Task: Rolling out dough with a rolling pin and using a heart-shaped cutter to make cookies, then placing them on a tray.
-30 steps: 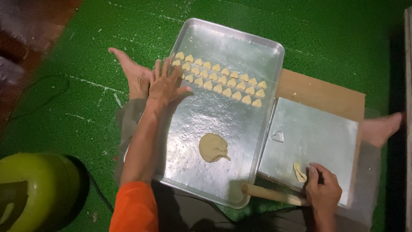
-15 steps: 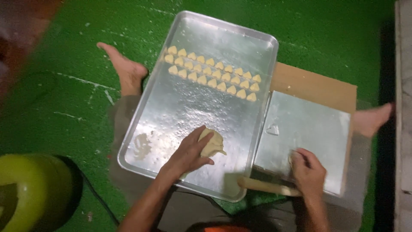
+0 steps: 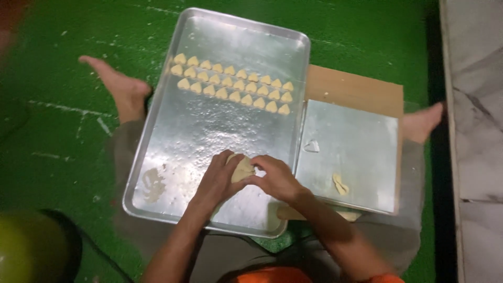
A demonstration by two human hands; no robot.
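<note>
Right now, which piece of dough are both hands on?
The big round lump on the large tray, held between the left hand and right hand; the small heart-shaped pieces lie untouched in rows.

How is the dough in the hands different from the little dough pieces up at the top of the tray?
The dough lump is one big rounded piece, held between both hands. The small heart-shaped pieces are many, cut out, and lie untouched in three neat rows. Both are pale yellow, over the same metal tray.

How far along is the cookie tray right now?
Done: three rows of small heart-shaped dough pieces sit at the far end of the metal baking tray. In hand: left hand and right hand both press a dough lump. Left: most of the tray is unfilled; a dough scrap lies on the metal sheet.
</note>
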